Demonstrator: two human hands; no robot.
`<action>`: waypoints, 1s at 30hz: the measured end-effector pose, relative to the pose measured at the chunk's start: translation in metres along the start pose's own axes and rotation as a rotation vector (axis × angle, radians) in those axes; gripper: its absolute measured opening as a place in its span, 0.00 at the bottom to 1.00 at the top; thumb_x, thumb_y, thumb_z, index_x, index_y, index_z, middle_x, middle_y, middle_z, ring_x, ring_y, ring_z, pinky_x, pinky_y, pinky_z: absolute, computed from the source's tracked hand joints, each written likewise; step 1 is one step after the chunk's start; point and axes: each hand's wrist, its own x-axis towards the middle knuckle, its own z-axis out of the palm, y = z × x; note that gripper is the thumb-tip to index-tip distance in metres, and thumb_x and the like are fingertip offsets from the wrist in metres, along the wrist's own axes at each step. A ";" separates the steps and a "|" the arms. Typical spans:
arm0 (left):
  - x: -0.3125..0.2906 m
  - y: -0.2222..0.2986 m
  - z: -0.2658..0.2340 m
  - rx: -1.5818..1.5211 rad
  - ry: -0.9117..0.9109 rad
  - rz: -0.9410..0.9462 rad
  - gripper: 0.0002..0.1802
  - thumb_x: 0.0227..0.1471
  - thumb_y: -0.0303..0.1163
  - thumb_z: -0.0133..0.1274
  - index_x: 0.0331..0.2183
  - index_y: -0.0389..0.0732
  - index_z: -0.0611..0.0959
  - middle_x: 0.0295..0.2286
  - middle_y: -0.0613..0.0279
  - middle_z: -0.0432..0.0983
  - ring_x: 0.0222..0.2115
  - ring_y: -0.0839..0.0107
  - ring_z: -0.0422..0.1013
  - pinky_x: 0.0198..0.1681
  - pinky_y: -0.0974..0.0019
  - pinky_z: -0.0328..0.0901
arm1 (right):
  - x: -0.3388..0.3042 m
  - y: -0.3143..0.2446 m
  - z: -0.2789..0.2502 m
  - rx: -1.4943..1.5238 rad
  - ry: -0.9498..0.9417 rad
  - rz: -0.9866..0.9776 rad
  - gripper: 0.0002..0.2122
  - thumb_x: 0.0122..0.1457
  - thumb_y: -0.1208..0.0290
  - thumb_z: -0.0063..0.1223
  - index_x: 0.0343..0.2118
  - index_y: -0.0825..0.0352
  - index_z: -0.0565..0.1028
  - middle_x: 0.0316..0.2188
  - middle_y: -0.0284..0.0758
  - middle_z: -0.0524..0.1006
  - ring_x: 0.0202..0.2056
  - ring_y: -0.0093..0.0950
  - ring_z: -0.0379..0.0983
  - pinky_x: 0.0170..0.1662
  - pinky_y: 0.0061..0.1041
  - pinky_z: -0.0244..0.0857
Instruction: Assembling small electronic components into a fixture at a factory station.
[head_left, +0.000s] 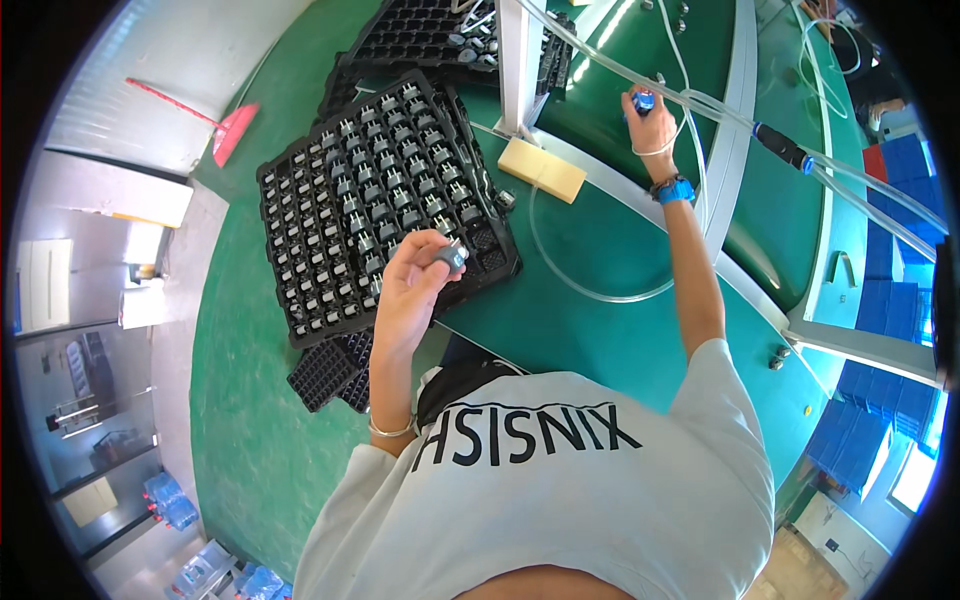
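Note:
My left hand [412, 278] is pinched on a small dark grey part [452, 257] with a shiny metal end, just above the near right corner of a black tray [488, 258]. Rows of similar dark parts with metal pins [400, 172] fill the tray's pockets. Stretched out to the far right, my right hand [655, 132] is closed around a small blue object [643, 102] above the green table. Fingers cover much of that object, so its kind cannot be made out. Transparent tubing [690, 98] passes beside this hand.
A yellow block [542, 170] lies on the green table [590, 260] by a metal frame post [518, 70]. Another black tray [400, 35] with loose parts stands at the back. Looped tubing [600, 297] crosses the tabletop. Smaller black trays [322, 376] sit lower down at left.

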 end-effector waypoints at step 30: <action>0.003 -0.009 0.036 0.453 0.187 0.303 0.22 0.36 0.17 0.61 0.38 0.35 0.74 0.33 0.62 0.70 0.34 0.74 0.69 0.39 0.72 0.65 | -0.111 -0.184 -0.081 1.249 -0.914 0.727 0.15 0.57 0.64 0.42 0.43 0.69 0.65 0.36 0.34 0.72 0.36 0.21 0.70 0.38 0.18 0.66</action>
